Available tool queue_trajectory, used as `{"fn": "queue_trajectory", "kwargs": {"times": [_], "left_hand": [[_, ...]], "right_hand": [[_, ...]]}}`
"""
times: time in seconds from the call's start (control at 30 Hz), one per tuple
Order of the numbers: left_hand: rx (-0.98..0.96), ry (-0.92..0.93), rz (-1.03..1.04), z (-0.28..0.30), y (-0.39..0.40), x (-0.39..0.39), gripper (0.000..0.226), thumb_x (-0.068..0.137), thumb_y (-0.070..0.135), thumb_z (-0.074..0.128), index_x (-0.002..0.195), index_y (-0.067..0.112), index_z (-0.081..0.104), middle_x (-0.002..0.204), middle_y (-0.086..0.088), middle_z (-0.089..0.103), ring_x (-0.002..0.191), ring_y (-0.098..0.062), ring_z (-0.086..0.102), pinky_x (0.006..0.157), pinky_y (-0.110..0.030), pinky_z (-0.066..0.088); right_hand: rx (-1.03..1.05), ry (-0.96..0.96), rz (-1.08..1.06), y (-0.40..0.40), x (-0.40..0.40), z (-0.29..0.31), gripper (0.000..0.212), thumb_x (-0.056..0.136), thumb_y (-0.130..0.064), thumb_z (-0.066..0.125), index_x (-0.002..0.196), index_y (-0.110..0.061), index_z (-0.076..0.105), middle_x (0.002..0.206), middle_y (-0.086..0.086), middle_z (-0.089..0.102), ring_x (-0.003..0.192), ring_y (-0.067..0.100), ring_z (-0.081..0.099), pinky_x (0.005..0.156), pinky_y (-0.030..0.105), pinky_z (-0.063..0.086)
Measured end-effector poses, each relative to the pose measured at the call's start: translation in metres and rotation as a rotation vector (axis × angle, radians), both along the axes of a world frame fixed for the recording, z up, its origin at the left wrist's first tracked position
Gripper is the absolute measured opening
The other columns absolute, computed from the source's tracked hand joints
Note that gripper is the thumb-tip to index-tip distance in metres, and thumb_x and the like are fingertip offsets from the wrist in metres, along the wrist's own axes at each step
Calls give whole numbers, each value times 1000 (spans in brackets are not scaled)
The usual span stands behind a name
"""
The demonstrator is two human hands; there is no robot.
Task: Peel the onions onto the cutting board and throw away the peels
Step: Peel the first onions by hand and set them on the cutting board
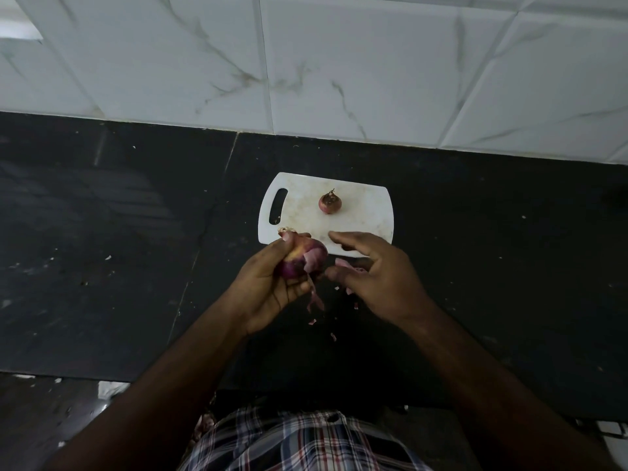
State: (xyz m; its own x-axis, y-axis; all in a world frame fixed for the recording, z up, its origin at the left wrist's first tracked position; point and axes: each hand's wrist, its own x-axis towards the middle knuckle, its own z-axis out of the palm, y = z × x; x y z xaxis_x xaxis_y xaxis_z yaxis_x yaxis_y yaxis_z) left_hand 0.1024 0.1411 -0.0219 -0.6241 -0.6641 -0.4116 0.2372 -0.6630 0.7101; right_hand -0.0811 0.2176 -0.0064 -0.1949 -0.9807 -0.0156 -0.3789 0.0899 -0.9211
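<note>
My left hand (pixel 268 283) grips a red onion (pixel 302 258) just in front of the white cutting board (pixel 306 215). Loose pink skin hangs from the onion's underside as a peel strip (pixel 314 297). My right hand (pixel 377 270) is beside the onion on its right, fingers spread and relaxed, with a bit of pink peel (pixel 346 263) at its fingers. A second, smaller onion (pixel 329 202) with its skin on sits in the middle of the board.
Small peel scraps (pixel 312 321) lie on the black countertop (pixel 119 232) below my hands. A white marbled tile wall (pixel 339 62) rises behind the counter. The counter's front edge runs near my checked shirt (pixel 299 440).
</note>
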Motion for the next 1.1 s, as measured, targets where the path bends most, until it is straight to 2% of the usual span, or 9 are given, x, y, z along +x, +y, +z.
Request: {"fn": "queue_trajectory", "kwargs": {"times": [0.1, 0.17, 0.3, 0.47, 0.57, 0.7, 0.77, 0.9, 1.1], "left_hand": [[-64, -90, -21, 5, 3, -7, 49, 102, 46, 47, 118, 2, 63, 89, -16, 71, 60, -18, 67, 56, -30, 60], [-83, -161, -16, 6, 5, -9, 53, 99, 54, 49, 105, 6, 68, 75, -12, 67, 55, -18, 63, 60, -34, 56], [-61, -281, 22, 11, 8, -13, 50, 95, 60, 51, 86, 14, 69, 65, -4, 62, 54, -13, 58, 53, -24, 49], [-15, -287, 57, 13, 12, -14, 49, 95, 58, 52, 94, 13, 70, 66, -3, 65, 53, -10, 59, 52, -23, 50], [-18, -280, 68, 12, 14, -14, 49, 96, 58, 52, 98, 13, 72, 72, -5, 69, 57, -11, 62, 53, -23, 53], [-33, -254, 23, 13, 15, -13, 50, 99, 57, 48, 94, 13, 71, 67, -4, 64, 50, -9, 55, 51, -21, 51], [-29, -238, 14, 15, 15, -14, 49, 99, 57, 48, 88, 16, 72, 69, -3, 63, 53, -9, 54, 55, -22, 51], [-15, -247, 23, 17, 13, -16, 50, 98, 58, 50, 76, 21, 74, 69, -2, 63, 54, -9, 54, 59, -23, 50], [28, -331, 65, 12, 12, -18, 46, 95, 58, 55, 88, 17, 74, 67, -4, 66, 53, -11, 59, 53, -24, 47]], "right_hand": [[-77, 192, 136, -6, 15, 3, 60, 81, -26, 80, 137, -27, 58, 136, -10, 57, 128, 7, 50, 105, 33, 46], [-152, 268, 96, -9, 19, 0, 51, 83, -18, 78, 132, -23, 64, 131, -6, 61, 124, 10, 53, 104, 36, 49], [-360, 323, -24, -8, 23, -9, 36, 79, -6, 77, 114, -15, 74, 116, -2, 70, 111, 14, 62, 94, 39, 54], [-514, 425, -95, -5, 26, -13, 15, 80, -5, 73, 94, -7, 77, 99, 6, 72, 94, 19, 68, 83, 35, 58], [-471, 362, -59, -6, 24, -10, 12, 81, -3, 76, 92, -9, 76, 94, 2, 70, 89, 12, 66, 80, 31, 57], [-179, 220, 99, -8, 16, 0, 46, 81, -13, 78, 124, -24, 66, 116, -14, 61, 113, 4, 56, 95, 32, 52], [-185, 251, 156, -9, 15, 2, 51, 82, -13, 75, 130, -25, 63, 116, -15, 62, 115, 7, 55, 99, 35, 50], [-354, 380, 60, -6, 19, -1, 35, 81, -11, 73, 115, -16, 72, 106, -3, 71, 104, 14, 61, 94, 30, 50], [-501, 443, 2, -4, 21, -11, 19, 80, 2, 74, 96, -8, 75, 95, 3, 72, 91, 18, 65, 84, 30, 53]]}}
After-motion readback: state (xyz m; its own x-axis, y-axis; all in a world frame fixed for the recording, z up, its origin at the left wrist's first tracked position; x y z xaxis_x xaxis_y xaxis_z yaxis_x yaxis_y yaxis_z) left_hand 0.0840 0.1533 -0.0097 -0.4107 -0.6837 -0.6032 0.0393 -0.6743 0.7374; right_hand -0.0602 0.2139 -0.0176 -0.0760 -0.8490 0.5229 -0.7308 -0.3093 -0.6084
